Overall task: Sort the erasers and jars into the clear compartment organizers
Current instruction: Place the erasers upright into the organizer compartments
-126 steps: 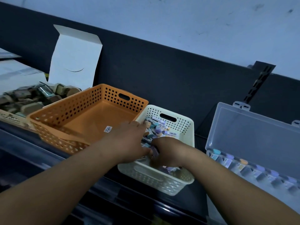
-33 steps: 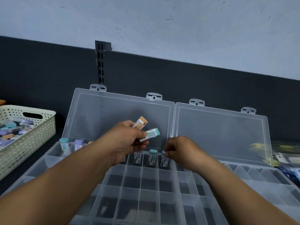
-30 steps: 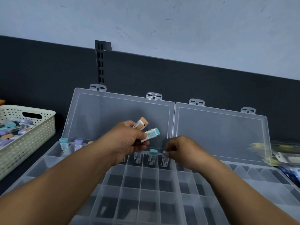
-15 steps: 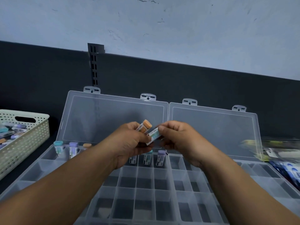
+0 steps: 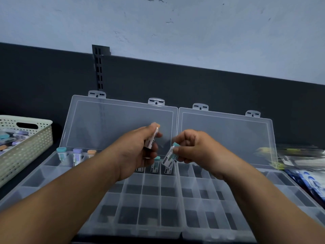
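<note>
Two clear compartment organizers lie open side by side, the left organizer point(image 5: 105, 199) and the right organizer point(image 5: 219, 199), lids propped against the wall. My left hand point(image 5: 139, 152) holds an orange-tipped eraser point(image 5: 153, 137) upright above the left organizer's back row. My right hand point(image 5: 191, 148) pinches a teal-tipped eraser point(image 5: 170, 154) over the seam between the two organizers. Several erasers stand in the back row: teal point(image 5: 61, 154), purple point(image 5: 77, 155), orange point(image 5: 91, 153), and more partly hidden under my hands.
A cream perforated basket point(image 5: 29, 147) with several more erasers stands at the left. Blurred packaged items point(image 5: 302, 161) lie at the right edge. A dark back panel with a slotted shelf rail point(image 5: 99, 67) rises behind the lids.
My right hand has taken the teal-tipped eraser from my left hand and moved it down and right. My left hand keeps the orange-tipped one. Before that, both hands left the basket.
</note>
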`<action>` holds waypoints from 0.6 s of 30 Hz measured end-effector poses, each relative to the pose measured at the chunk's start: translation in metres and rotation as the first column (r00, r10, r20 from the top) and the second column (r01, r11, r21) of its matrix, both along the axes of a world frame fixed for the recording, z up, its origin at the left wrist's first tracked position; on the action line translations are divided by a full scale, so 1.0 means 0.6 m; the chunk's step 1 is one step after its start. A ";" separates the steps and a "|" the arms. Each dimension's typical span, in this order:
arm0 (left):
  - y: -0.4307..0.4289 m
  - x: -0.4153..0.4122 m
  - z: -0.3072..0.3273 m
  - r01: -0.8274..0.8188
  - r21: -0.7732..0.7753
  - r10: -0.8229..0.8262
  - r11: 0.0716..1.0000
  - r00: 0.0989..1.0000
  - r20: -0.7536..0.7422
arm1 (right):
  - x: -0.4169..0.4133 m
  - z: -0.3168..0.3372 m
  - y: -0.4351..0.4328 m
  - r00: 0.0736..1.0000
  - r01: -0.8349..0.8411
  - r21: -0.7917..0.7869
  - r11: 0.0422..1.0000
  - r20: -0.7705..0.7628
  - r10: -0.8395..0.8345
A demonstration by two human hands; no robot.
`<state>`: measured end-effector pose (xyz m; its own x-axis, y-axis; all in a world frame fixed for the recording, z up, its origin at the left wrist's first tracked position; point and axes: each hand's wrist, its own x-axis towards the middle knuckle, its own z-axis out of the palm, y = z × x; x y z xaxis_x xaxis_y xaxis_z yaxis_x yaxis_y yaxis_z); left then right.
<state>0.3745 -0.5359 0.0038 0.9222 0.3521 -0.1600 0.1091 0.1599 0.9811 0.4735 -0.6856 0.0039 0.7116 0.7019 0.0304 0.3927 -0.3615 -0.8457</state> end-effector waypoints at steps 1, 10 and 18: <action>-0.001 -0.001 -0.002 0.003 0.027 -0.004 1.000 1.000 0.007 | 0.000 -0.003 -0.001 0.998 -0.007 -0.051 0.999 0.063 0.010; 0.013 -0.021 -0.032 0.083 0.668 -0.088 0.739 0.996 -0.027 | -0.010 -0.028 -0.006 0.924 -0.032 -0.297 0.954 0.354 0.141; 0.012 -0.018 -0.057 0.188 0.912 -0.059 0.364 0.982 -0.179 | -0.015 -0.048 -0.002 0.894 -0.053 -0.384 0.922 0.392 0.215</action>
<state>0.3639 -0.5289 -0.0304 0.9700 0.2226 0.0975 0.1484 -0.8603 0.4878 0.4646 -0.6869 -0.0250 0.5856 0.8099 0.0351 0.7459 -0.5214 -0.4144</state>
